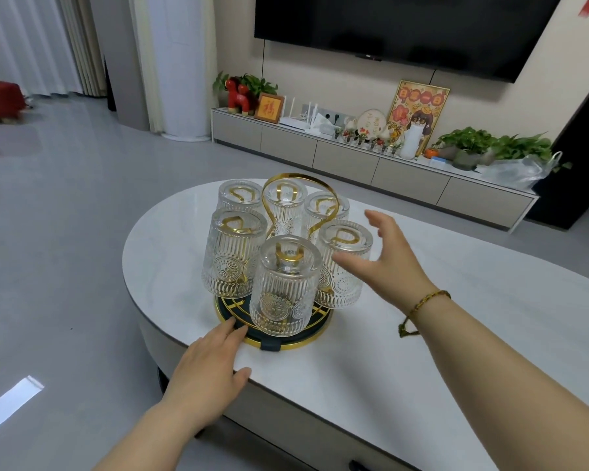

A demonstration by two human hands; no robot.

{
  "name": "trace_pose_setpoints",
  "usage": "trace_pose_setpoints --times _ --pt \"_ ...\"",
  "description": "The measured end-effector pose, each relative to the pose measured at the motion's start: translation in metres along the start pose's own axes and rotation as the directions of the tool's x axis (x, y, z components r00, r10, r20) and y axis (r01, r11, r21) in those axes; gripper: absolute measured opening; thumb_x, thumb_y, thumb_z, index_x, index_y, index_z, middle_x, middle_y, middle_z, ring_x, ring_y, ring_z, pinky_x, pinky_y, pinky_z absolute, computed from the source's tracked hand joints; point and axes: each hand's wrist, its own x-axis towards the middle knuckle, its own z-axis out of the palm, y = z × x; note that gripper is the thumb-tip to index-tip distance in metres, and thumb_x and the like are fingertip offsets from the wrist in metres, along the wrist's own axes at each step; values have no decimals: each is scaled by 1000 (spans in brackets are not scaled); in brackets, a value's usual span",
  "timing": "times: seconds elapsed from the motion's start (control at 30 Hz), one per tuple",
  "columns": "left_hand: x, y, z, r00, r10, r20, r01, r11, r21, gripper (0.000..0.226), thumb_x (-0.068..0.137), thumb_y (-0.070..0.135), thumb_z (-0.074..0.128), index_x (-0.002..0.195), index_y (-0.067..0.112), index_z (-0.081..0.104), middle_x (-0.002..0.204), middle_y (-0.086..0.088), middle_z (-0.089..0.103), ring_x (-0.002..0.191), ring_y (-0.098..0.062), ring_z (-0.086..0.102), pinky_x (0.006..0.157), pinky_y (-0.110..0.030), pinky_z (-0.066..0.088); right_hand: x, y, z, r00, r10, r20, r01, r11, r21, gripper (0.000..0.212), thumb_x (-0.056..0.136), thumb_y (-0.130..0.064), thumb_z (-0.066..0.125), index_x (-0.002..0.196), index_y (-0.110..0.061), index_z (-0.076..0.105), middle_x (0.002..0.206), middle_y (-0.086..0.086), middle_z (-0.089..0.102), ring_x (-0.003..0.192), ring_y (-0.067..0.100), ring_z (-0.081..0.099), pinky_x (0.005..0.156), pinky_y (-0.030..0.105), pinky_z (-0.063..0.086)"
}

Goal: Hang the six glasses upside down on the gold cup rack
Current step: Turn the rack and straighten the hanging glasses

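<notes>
— Living room, pale oval worktop (405, 334): six glasses (288, 283) hung mouth-down on the gold cup rack (279, 345), ringed around the looped gold handle (298, 185). All six pegs filled, by the look of it.

— And the hands?

— Left hand (208, 365) flat and open on the worktop, fingertips touching the rack's dark round base; nothing gripped. Right hand (385, 263) open, fingers spread, just beside the glass at right (342, 263); touching or not, cannot tell. Beaded bracelet (425, 300) on that wrist.

— Handling, if anything needs a nudge?

— Thick pressed glass, ribbed and embossed: likely weighty for its size, rigid, brittle at the rim. Ribs give purchase; a smooth thick bottom, now uppermost, probably slicker. Best taken around the ribbed wall, fingers wrapped, then lifted straight up off the peg. Loosely seated on thin wire, so prone to rocking and clinking against neighbours.

— And the whole rack?

— Top-heavy, probably. Safer by the handle loop, with the base steadied.
</notes>
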Motion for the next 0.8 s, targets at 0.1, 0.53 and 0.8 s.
trace_pose_setpoints --times 0.1,0.53,0.8 --pt "3 -1 1 1000 -11 2 11 1000 5 62 91 37 44 144 25 13 157 4 6 143 -12 13 116 -29 16 9 -3 8 999 9 45 -10 1000 19 84 64 -37 71 133 -21 24 140 4 34 126 19 34 95 27 30" --pt "2 -4 0 1000 4 6 -4 1000 23 62 92 38 44 144 26 12 157 5 4 143 -11 11 116 -28 13 8 4 7 1000 3 6 -3 1000 1 82 65 -37 71 131 -22 25 137 5 39 104 10 38 86 23 34" --pt "1 -6 1 998 15 56 -18 998 52 69 91 42 44 145 27 4 158 3 -3 144 -12 6 117 -30 10 12 -2 -10 1000 -6 17 5 999 52 75 69 -46 62 132 -24 27 138 3 36 116 15 39 87 28 34"
